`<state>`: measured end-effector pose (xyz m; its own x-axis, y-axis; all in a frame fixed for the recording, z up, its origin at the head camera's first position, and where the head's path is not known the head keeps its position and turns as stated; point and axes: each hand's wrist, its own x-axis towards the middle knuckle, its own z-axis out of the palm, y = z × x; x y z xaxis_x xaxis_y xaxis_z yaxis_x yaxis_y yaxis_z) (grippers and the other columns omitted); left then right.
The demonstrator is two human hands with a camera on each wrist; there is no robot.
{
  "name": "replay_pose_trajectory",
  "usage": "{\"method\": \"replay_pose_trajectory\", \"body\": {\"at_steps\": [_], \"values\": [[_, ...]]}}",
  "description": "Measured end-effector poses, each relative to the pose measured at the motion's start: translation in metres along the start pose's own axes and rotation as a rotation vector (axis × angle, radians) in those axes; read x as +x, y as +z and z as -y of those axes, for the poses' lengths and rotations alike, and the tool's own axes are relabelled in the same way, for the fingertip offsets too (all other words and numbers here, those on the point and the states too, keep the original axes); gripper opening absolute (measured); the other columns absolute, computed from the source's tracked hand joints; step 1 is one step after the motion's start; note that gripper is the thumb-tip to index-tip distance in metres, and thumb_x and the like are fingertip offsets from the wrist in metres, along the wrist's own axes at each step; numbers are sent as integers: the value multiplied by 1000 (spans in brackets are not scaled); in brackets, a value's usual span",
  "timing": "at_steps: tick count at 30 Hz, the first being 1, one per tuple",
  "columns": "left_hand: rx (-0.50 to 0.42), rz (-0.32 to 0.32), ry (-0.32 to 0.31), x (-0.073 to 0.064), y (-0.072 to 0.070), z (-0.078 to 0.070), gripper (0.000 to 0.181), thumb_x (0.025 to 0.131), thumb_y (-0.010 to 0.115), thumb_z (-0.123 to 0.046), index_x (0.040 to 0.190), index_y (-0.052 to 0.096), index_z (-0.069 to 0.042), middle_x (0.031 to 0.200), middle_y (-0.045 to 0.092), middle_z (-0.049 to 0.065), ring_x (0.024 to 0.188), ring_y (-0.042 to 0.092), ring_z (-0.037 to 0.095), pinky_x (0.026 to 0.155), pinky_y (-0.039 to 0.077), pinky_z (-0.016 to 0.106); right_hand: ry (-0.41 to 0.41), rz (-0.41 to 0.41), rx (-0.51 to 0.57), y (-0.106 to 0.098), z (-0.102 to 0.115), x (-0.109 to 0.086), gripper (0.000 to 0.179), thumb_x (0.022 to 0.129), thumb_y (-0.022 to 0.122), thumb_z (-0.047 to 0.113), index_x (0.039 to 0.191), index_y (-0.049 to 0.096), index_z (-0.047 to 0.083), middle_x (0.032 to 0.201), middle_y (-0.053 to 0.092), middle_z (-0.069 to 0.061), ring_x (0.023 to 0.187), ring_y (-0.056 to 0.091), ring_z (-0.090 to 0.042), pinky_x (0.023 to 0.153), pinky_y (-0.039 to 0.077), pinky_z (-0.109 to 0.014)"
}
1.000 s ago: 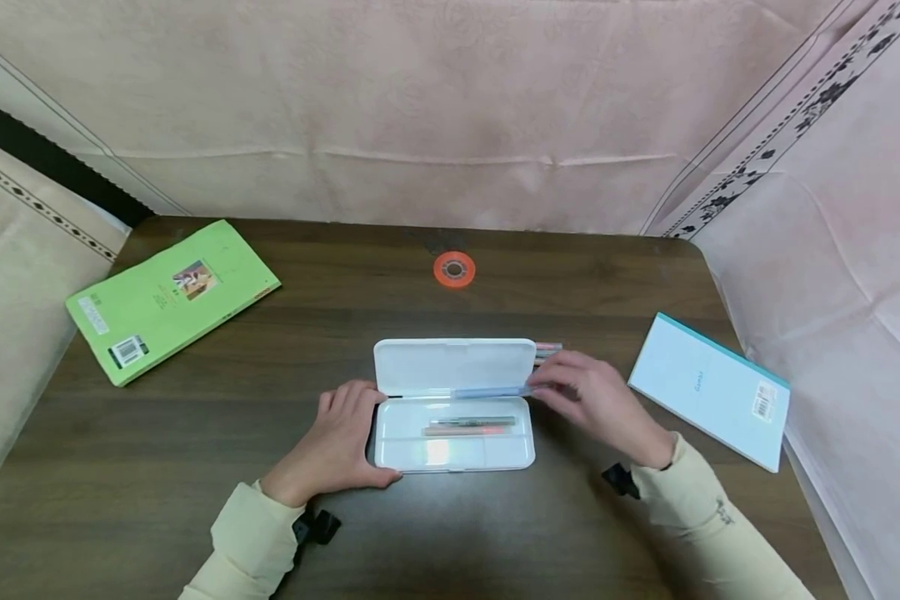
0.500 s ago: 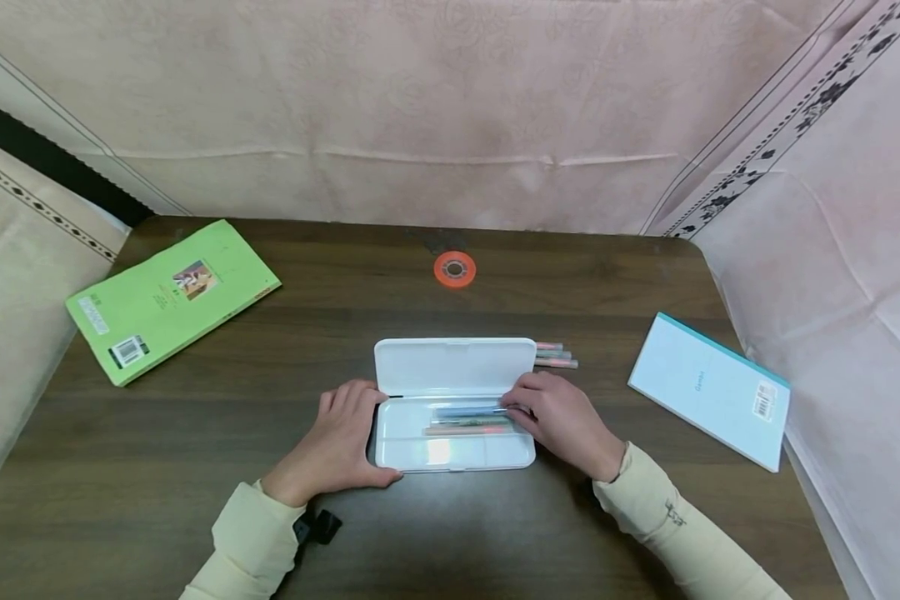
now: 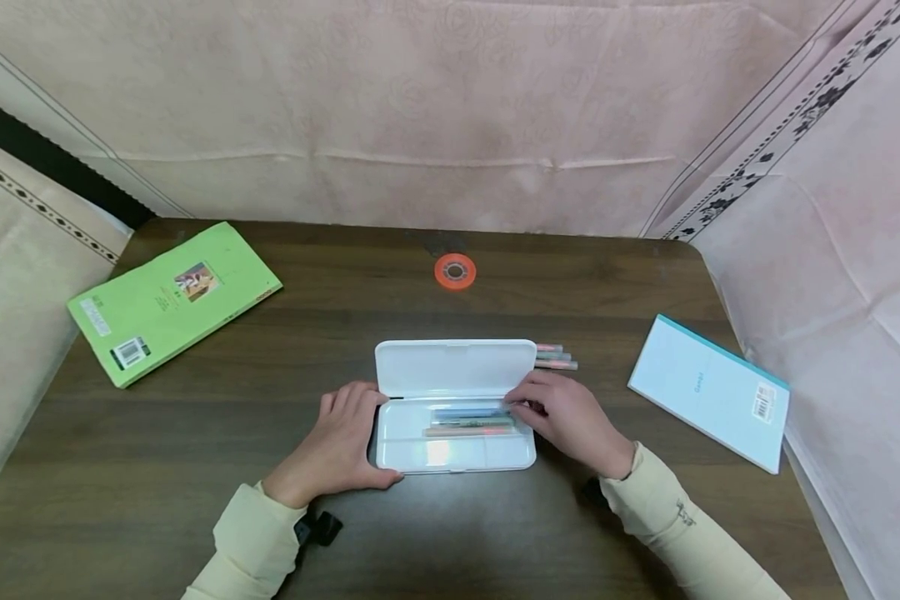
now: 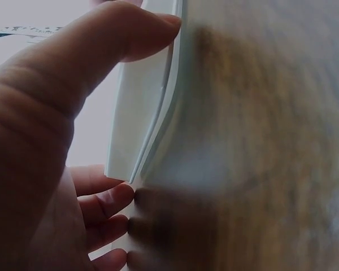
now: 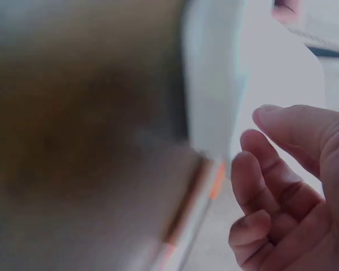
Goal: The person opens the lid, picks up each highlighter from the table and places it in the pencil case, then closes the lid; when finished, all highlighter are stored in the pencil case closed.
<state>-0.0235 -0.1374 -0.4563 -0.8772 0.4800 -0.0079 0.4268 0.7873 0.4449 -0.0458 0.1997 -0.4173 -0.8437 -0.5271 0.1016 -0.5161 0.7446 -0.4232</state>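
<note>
the brown surface (image 3: 450, 533) carries a green book (image 3: 175, 302) at far left and a light blue book (image 3: 708, 393) at right. between them the white case (image 3: 506, 454) lies open, its lid (image 3: 455, 368) tipped to the far side. the left hand (image 3: 337, 446) grips the case's left end, thumb on the near edge; that brace seems right, as so light a case would probably slide at a nudge. the right hand (image 3: 566, 419) is at the right end, narrow, a small gap between thumb and forefinger and no pen visible in it. an orange disc (image 3: 455, 272) lies well beyond the lid. slimmest are the pens: the blue pen (image 3: 467, 413) lies in the case just beside the right hand, roughly parallel to the inner pens (image 3: 468, 431). to leave it well, the fingers should probably lift straight up, so that nothing rolls. the outer pens (image 3: 557, 364) stick out past the lid, which hides their other ends; their number is hard to make out. the blue pen's right end is lost at the fingers.
</note>
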Motion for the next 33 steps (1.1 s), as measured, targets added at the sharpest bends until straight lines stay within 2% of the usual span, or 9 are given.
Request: {"method": "replay_pose_trajectory", "body": {"at_steps": [4, 7, 9, 15, 22, 33], "values": [[1, 5, -1, 0, -1, 0, 92, 61, 81, -63, 127, 44, -11, 127, 46, 10, 120, 39, 29, 92, 28, 46, 65, -57, 85, -18, -9, 1, 19, 86, 76, 17, 105, 75, 17, 101, 71, 4, 86, 62, -8, 77, 54, -32], [2, -1, 2, 0, -1, 1, 92, 61, 82, -62, 127, 44, -11, 127, 46, 9, 120, 39, 29, 91, 28, 45, 114, -104, 112, -31, -21, 3, 18, 87, 75, 17, 105, 75, 17, 97, 71, 4, 76, 59, -8, 67, 51, -28], [2, -2, 1, -1, -1, 1, 92, 61, 82, -62, 127, 44, -11, 127, 46, 9, 120, 39, 29, 92, 28, 45, 153, -114, 117, -37, -30, 5, 19, 86, 76, 16, 105, 75, 16, 96, 70, 3, 74, 57, -9, 65, 50, -26], [-4, 10, -11, -1, -2, 1, 92, 62, 82, -63, 128, 44, -11, 129, 46, 9, 121, 39, 29, 93, 29, 46, 234, -53, 113, -44, -59, 17, 18, 88, 73, 14, 106, 73, 12, 100, 70, -3, 81, 60, -15, 72, 52, -34], [2, 16, -14, -1, -1, 0, 91, 62, 81, -63, 127, 44, -11, 129, 46, 9, 121, 39, 28, 93, 29, 46, 240, -7, 71, -36, -85, 29, 14, 92, 69, 15, 105, 74, 12, 103, 70, -6, 84, 61, -19, 76, 52, -39], [10, -7, -4, -1, -1, -1, 91, 61, 82, -63, 126, 45, -11, 127, 47, 9, 120, 40, 28, 91, 30, 45, 241, 68, 38, -29, -94, 41, 11, 91, 69, 13, 100, 74, 10, 98, 70, -6, 82, 59, -19, 75, 50, -38]]}}
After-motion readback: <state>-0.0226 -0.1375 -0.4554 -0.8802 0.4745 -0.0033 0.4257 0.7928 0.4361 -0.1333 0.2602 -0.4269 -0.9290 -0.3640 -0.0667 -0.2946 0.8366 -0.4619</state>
